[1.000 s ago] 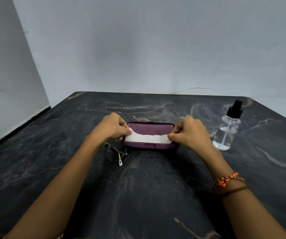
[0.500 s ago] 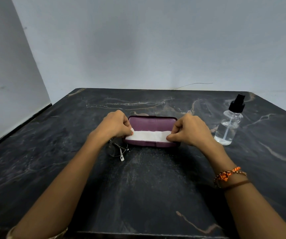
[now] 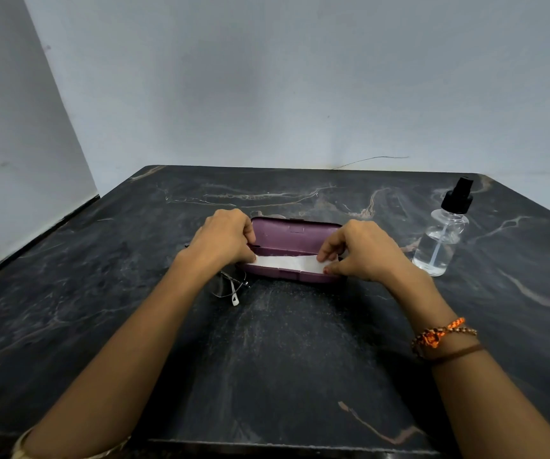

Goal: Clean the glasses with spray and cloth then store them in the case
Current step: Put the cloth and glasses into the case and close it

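**Operator A:** I am locating the glasses first. They are lying on the table just left of centre frame, beside the front-left corner of the case, partly under my left wrist. They are not in the case.

**Operator B:** I am confirming. The case is standing open at centre frame, lid tilted back. The cloth is stretching across its lower half as a folded white strip.

**Operator A:** I am pinching the cloth's left end with the left hand, fingers curled and pressed together. The right hand is pinching the right end between thumb and forefinger; its remaining fingers are curling inward.

**Operator B:** The spray bottle is standing upright at the right of the frame, well apart from both hands.

**Operator A:** I am judging progress as either early or late. The cloth is either coming out for cleaning or going back in. I cannot tell which.

**Operator B:** Storing the glasses and closing the lid are certainly remaining.

**Operator A:** I am noting limits. My left wrist is covering most of the frame, so lens condition is unreadable. The fingertips on the left hand are hidden behind the knuckles. The case interior beneath the cloth is not visible.
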`<action>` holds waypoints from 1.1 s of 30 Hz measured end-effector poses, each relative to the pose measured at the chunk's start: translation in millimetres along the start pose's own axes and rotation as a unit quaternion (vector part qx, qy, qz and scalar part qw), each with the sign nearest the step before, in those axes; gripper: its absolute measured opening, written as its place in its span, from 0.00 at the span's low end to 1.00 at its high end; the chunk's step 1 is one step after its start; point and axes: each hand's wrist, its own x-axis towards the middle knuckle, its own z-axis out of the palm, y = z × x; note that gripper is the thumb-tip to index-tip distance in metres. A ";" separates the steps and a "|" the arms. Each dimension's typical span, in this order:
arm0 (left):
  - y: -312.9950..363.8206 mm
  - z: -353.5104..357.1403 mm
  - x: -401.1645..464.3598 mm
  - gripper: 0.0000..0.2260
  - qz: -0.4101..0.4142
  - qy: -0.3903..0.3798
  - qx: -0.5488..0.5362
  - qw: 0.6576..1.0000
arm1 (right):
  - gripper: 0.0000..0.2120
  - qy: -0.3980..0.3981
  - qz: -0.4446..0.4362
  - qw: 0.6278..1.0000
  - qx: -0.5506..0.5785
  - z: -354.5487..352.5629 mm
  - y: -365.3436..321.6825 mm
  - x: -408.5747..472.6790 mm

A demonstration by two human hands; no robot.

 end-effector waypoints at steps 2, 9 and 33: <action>-1.5 0.7 1.3 0.08 -0.002 0.008 -0.007 1.000 | 0.08 0.004 -0.006 1.000 -0.021 0.3 0.1 -0.3; -2.9 3.3 3.5 0.12 -0.013 0.000 0.006 1.000 | 0.08 -0.002 -0.014 0.997 -0.077 0.2 -2.3 -2.8; -11.0 4.0 8.0 0.08 -0.002 0.033 -0.061 0.998 | 0.09 0.100 0.006 0.991 -0.092 1.7 -0.8 -2.1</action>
